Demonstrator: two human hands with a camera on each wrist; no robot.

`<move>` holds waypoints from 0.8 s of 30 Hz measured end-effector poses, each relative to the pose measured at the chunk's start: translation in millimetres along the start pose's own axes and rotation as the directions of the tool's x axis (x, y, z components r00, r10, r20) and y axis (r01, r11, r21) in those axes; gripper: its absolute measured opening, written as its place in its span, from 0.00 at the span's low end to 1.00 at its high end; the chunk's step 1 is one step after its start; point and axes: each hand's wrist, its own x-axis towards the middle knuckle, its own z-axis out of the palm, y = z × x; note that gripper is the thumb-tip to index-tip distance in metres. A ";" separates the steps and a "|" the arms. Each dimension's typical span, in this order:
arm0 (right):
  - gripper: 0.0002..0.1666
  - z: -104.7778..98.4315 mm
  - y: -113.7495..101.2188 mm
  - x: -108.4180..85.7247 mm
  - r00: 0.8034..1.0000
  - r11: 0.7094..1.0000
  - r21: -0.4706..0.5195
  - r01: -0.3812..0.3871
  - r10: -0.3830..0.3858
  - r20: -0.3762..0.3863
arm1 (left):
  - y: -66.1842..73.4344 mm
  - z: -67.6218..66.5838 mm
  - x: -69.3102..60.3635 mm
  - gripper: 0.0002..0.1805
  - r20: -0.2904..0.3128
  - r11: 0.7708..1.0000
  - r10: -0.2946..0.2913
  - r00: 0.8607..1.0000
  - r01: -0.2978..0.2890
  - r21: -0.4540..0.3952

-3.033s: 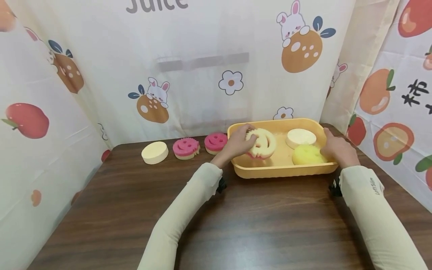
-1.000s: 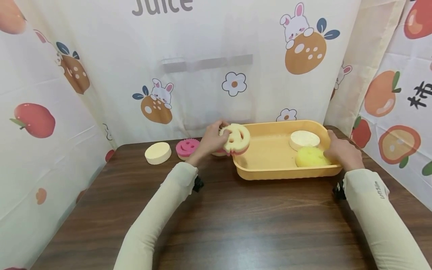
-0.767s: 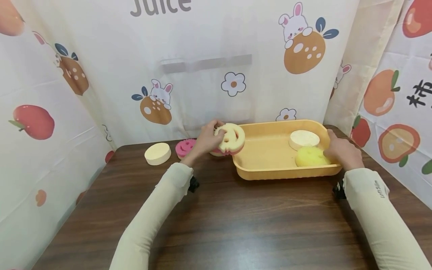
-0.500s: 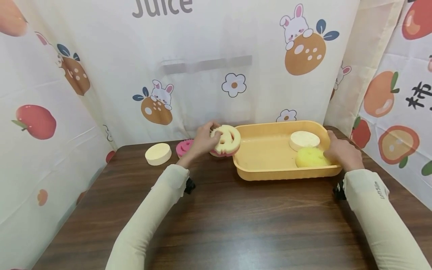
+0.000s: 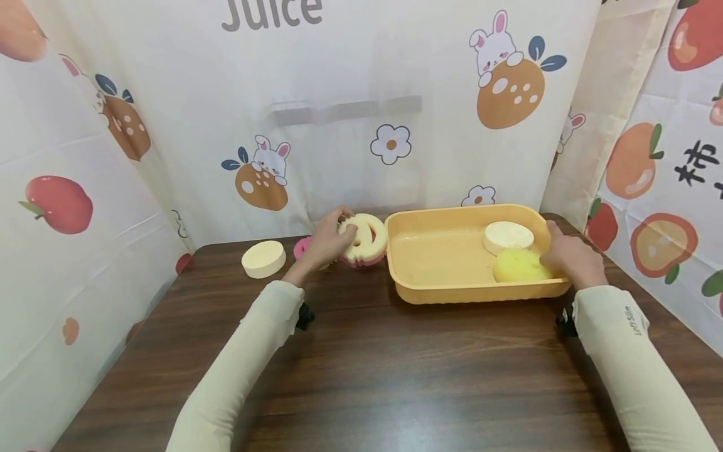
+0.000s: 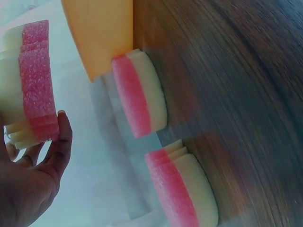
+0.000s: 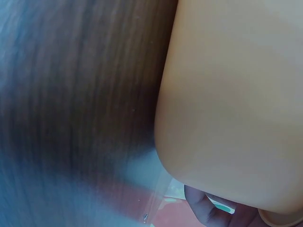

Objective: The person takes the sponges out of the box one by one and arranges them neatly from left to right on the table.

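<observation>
My left hand [image 5: 327, 240] grips a round smiley-face sponge [image 5: 369, 242], cream on top and pink below, just left of the yellow tray [image 5: 440, 296]. In the left wrist view the fingers [image 6: 60, 142] hold that sponge above two pink-and-cream sponges [image 6: 132, 97] standing on the table. From the head, the left hand partly covers a pink smiley sponge [image 5: 300, 247]. At the tray's right end, my right hand [image 5: 573, 256] grips the rim, beside a yellow sponge [image 5: 519, 266]. In the right wrist view its fingers [image 7: 203, 205] curl against the tray's edge.
A round cream disc [image 5: 508, 236] lies inside the tray at the back right. Another cream disc [image 5: 263, 260] sits on the brown wooden table [image 5: 395, 370] at the left. Printed cloth walls [image 5: 339, 169] close off the back and both sides.
From over the tray's left part, my left hand has carried the smiley-face sponge leftward past the rim, beside the tray. My right hand has stayed at the tray's right end.
</observation>
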 end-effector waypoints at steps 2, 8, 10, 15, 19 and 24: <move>0.53 0.1 -0.4 0.1 1.000 1.000 -0.003 0.002 -0.002 -0.006 | -1.8 -1.9 -1.2 0.16 0.002 1.000 -0.004 1.000 0.004 0.003; 0.52 0.4 -0.6 0.2 1.000 1.000 -0.001 0.004 -0.004 -0.013 | -5.7 -8.1 -3.8 0.18 -0.006 0.999 -0.005 1.000 0.006 0.033; 0.52 0.6 -0.2 0.3 1.000 1.000 0.000 0.011 -0.011 -0.008 | -7.4 -10.0 -4.4 0.19 -0.002 0.999 -0.007 1.000 0.007 0.047; 0.53 0.4 0.3 1.6 1.000 1.000 0.003 0.006 -0.006 -0.003 | -11.7 -14.4 -5.7 0.18 0.004 0.997 -0.002 1.000 0.001 0.081; 0.53 0.1 -0.4 3.4 1.000 1.000 0.007 -0.008 0.008 -0.002 | -17.1 -17.8 -7.6 0.19 0.001 0.995 -0.004 1.000 0.004 0.100; 0.54 -0.6 -1.0 4.4 1.000 1.000 0.008 -0.002 0.003 -0.008 | -22.4 -22.7 -10.0 0.19 0.012 0.993 -0.016 1.000 0.014 0.114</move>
